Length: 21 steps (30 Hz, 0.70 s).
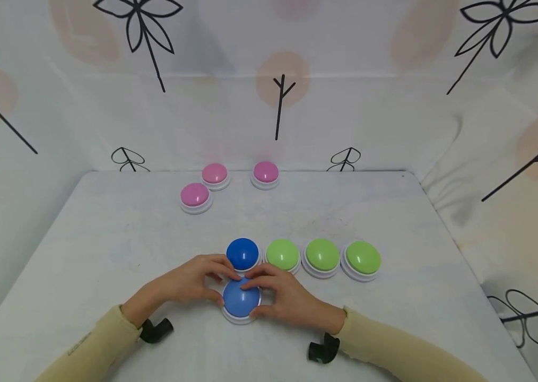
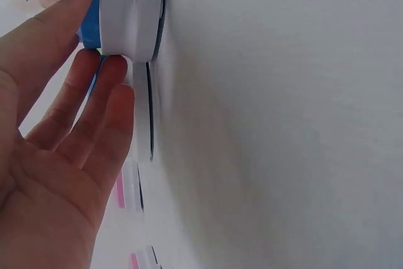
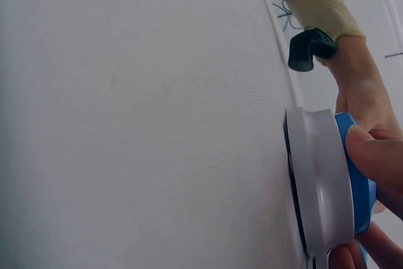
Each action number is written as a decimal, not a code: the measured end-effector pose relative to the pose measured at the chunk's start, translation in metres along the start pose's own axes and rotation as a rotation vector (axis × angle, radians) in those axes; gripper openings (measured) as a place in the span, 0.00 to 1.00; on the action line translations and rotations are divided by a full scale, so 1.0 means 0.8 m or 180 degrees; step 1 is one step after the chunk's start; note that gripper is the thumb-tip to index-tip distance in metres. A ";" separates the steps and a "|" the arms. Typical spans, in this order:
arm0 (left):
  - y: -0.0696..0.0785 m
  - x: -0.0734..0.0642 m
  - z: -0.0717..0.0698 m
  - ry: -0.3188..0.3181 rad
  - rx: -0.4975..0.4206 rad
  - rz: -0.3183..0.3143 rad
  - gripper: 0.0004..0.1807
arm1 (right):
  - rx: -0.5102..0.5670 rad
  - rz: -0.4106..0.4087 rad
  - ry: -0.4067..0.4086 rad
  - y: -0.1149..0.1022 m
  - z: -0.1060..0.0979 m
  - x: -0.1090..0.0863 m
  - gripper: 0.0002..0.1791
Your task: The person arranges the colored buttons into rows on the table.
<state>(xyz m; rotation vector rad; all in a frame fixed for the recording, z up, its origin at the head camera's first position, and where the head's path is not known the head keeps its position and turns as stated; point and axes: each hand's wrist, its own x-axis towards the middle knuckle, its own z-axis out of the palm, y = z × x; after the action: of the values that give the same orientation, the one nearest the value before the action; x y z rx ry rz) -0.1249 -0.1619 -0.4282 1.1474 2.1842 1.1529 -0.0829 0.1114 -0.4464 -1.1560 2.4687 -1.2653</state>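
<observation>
A light-blue push button [image 1: 241,298] on a round white base lies on the table between both hands. My left hand [image 1: 197,278] holds its left side, thumb at the near-left edge and fingertips at the far edge. From the right, my right hand [image 1: 288,297] grips it, thumb low on the right side and fingers over the far part of the dome. Directly behind, almost touching, stands a darker blue button [image 1: 242,253]. In the left wrist view the white base [image 2: 131,11] shows beside the left thumb; in the right wrist view the base [image 3: 321,181] appears flat on the table.
Three green buttons [image 1: 322,254] stand in a row to the right of the dark blue one. Three pink buttons [image 1: 195,195] sit toward the back of the white table [image 1: 106,239]. A patterned cloth wall [image 1: 231,116] rises behind the table's far edge.
</observation>
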 end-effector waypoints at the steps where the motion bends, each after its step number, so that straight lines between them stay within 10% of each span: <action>1: 0.000 0.000 -0.001 0.0000 0.0004 0.0023 0.24 | -0.0001 0.0019 -0.0004 0.000 0.000 0.000 0.24; 21: -0.001 -0.002 -0.006 0.0034 0.0016 -0.0055 0.24 | 0.0138 0.0062 0.0027 -0.003 -0.008 0.007 0.25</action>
<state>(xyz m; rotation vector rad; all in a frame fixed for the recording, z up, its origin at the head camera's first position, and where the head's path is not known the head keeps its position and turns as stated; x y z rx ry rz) -0.1274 -0.1656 -0.4262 1.1247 2.2019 1.1495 -0.0880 0.1105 -0.4396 -1.1157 2.4398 -1.3144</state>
